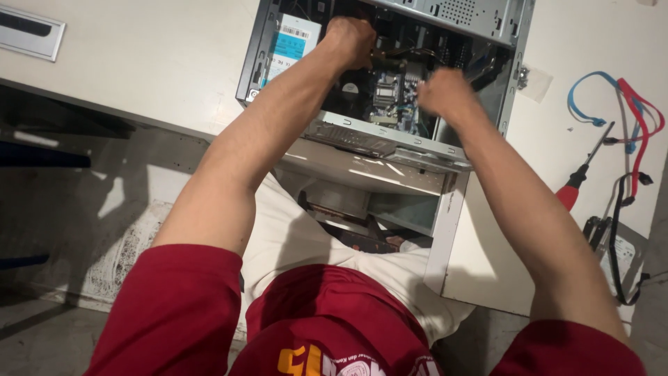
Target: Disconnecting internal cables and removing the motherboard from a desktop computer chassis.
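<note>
Both hands work inside the open computer case; left hand fisted, contents unseen; right hand curled, grip unclear; next move probably needs care near the circuit board.

The white tabletop carries an open computer case that lies on its side near the front edge. To the right of the case lie a screwdriver with a red handle, a blue cable, a red cable and a black cable. At the far left, a grey slot plate is set in the surface.
</note>
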